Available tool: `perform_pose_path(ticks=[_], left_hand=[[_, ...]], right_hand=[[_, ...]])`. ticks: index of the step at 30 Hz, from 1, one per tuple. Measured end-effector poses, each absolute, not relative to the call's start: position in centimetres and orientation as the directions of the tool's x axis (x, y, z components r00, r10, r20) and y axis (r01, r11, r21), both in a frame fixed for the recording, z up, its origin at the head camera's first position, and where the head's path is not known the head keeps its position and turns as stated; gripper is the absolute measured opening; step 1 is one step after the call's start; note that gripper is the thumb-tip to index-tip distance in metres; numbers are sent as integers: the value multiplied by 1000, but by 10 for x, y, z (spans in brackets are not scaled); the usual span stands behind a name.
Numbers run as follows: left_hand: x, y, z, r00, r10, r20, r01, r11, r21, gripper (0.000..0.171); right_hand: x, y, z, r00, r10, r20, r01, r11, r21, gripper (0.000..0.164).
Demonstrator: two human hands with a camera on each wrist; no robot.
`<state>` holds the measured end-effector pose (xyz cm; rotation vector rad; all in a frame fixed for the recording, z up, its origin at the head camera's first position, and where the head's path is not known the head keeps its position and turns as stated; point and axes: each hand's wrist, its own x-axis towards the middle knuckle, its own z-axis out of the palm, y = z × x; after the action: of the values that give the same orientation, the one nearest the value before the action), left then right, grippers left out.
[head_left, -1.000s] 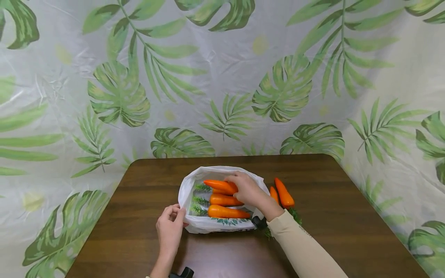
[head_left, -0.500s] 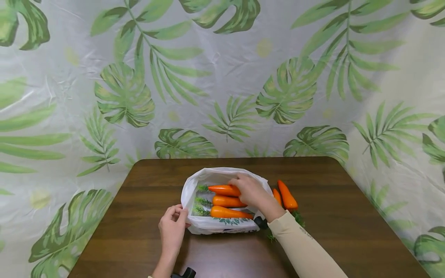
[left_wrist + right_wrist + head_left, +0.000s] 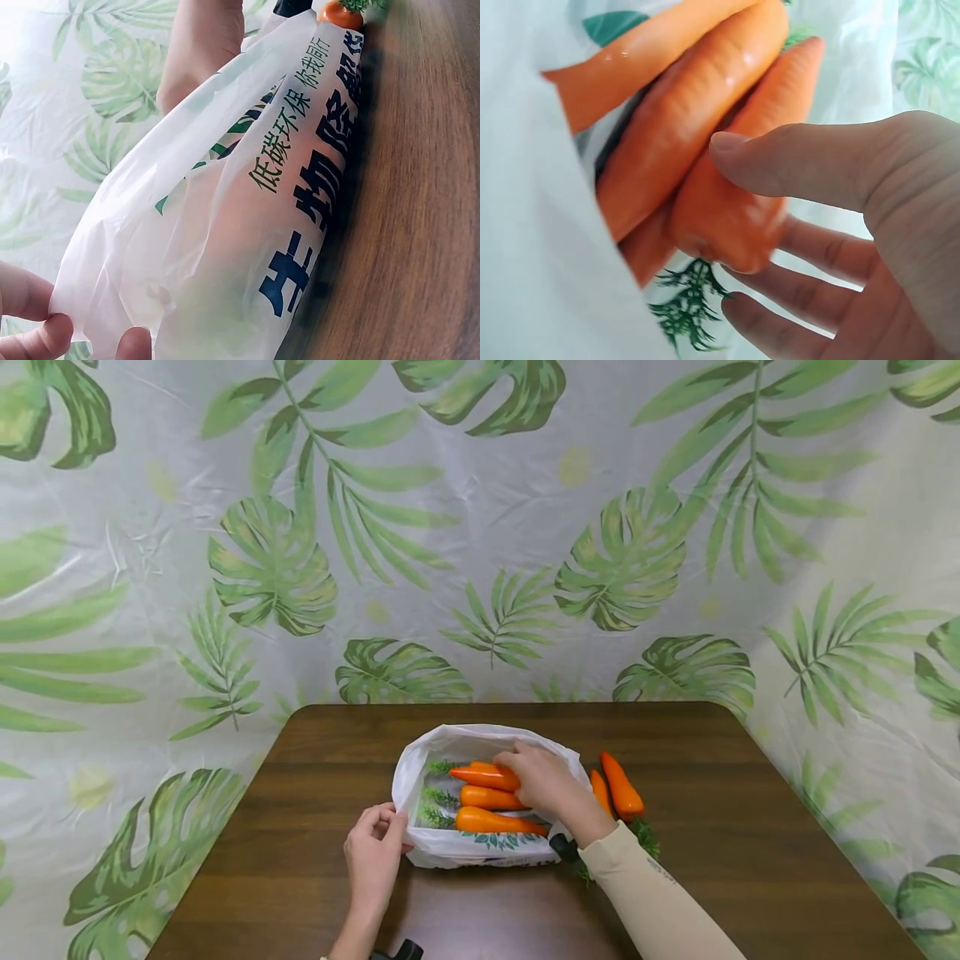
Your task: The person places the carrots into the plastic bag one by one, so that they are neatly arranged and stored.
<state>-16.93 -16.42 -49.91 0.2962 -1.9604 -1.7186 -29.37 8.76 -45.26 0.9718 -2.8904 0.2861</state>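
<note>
- L hand [image 3: 375, 843]: thumb + fingers pinch the bag [image 3: 416, 847] by its L rim, fingers nearly closed; mouth held wide.
- R hand [image 3: 542, 781]: inside bag, thumb on one side of the top carrot [image 3: 735, 202], fingers loosely curved round its other side; hold looks light.
- Top carrot: in bag, tip L, greens at the R end, lying over/alongside another carrot [image 3: 480, 766] that's mostly hidden.
- Nearer in bag: mid carrot [image 3: 487, 797] & front carrot [image 3: 491, 821], greens L.
- Outside, just R of bag: 2 carrots [image 3: 622, 787] on table [image 3: 300, 860], one partly behind R arm.
- Step, my read: laying top carrot in bag, approx. down, not yet let go.
- Next move prob. calls for: spread R fingers, lift out w/o snagging greens or rim; L keeps mouth open.
</note>
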Motion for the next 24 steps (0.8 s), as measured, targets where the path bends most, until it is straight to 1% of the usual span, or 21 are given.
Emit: perform_pose_path(ticks=[6,11,14,24], left_hand=[[-169,-164,-500,-846,-478,236,173,171,970,20],[-171,-164,-500,-847,-477,235,175,168,970,19],[-171,-164,-501,-847,-479,228,166,169,971,19],[-170,-163,-502,-849,-477,228,161,179,971,19]], right_hand=[[-285,92,-442,-809,-570,142,-587,783,-205,52],[-274,98,-424,-827,-539,160,-562,799,-213,47],[-270,104,-417,-827,-530,190,-561,800,-212,47],[-257,132,-400,-830,-469,304,-550,778,-303,50]])
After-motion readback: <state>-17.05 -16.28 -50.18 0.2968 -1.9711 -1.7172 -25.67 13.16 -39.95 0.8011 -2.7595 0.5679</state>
